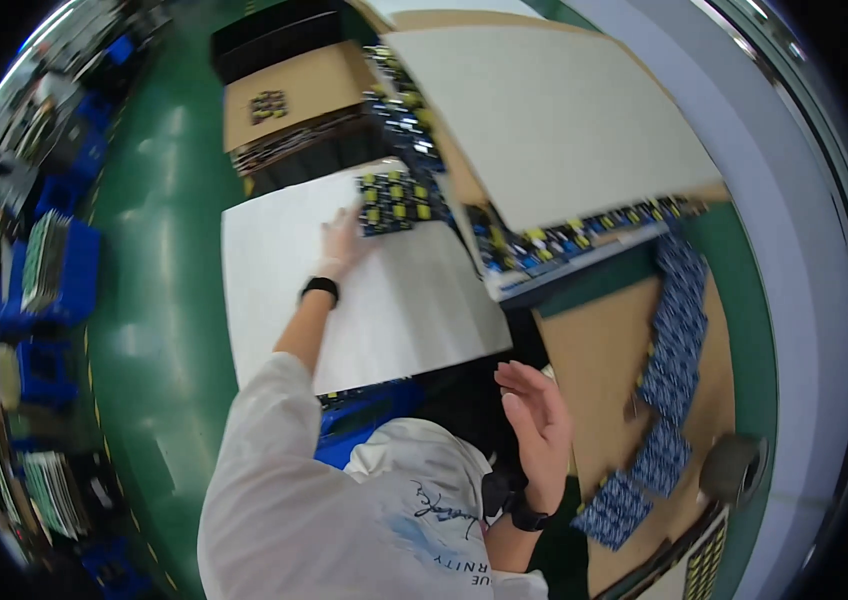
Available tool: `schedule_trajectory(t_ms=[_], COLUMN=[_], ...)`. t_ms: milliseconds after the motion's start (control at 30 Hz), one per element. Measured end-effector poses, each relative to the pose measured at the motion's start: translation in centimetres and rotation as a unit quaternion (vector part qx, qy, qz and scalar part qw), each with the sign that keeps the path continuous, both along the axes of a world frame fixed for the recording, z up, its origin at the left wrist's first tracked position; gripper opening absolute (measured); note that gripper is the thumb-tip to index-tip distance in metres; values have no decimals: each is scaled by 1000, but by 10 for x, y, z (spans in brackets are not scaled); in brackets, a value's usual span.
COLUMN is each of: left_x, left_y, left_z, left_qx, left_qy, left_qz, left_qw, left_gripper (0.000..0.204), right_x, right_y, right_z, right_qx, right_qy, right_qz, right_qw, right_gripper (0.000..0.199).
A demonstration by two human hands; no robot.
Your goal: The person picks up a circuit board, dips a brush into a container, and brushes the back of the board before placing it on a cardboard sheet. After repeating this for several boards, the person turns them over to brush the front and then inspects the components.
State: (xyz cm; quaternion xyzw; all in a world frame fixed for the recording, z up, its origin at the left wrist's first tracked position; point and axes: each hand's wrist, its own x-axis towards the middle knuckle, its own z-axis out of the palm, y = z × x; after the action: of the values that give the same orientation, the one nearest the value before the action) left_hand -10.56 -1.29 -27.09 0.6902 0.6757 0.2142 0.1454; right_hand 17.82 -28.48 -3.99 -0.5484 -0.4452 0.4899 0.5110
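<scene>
My left hand (342, 243) lay flat, fingers spread, on the white sheet (364, 300), its fingertips at the small tray of yellow-and-black parts (396, 203) resting on the sheet's far edge. My right hand (536, 420) hung open, grasping nothing. I judged that a sliding sheet could tip that tray and scatter parts.

My left hand (342, 243) stretched forward, flat on white sheet (374, 300), fingertips at tray of small yellow-and-black parts (396, 201). My right hand (536, 422) open, empty, raised near chest, palm inward. More parts (564, 235) line edge under second big sheet (554, 110). Blue packets (669, 370) strewn over cardboard (594, 360) on right. Blue crates (59, 275) far left.
</scene>
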Motion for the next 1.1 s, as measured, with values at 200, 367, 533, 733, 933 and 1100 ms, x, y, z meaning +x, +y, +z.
schedule_trajectory(t_ms=[200,367,533,733,933,1100], left_x=[7,113,197,248,240,263], left_y=[-72,-195,-272,-295,-291,-297], left_z=[92,201,223,223,255,277], left_qx=[-81,-194,-434,-484,-410,-185], left_qy=[-404,-431,-501,-416,-565,-723], left_qz=[-66,-182,-388,-451,-379,-330], left_qw=[909,862,640,624,608,578], left_gripper=[60,48,46,46,43,39], right_x=[93,153,150,145,118,99], right_y=[-120,-225,-232,-218,-192,-158], right_z=[66,37,-6,-14,29,52], right_qx=[-15,-175,-161,-96,120,250], right_qy=[-177,-391,-376,-107,187,308], right_qz=[-289,-449,-420,-417,-341,-276], right_qw=[941,784,810,897,914,876], right_gripper=[31,31,30,26,25,25])
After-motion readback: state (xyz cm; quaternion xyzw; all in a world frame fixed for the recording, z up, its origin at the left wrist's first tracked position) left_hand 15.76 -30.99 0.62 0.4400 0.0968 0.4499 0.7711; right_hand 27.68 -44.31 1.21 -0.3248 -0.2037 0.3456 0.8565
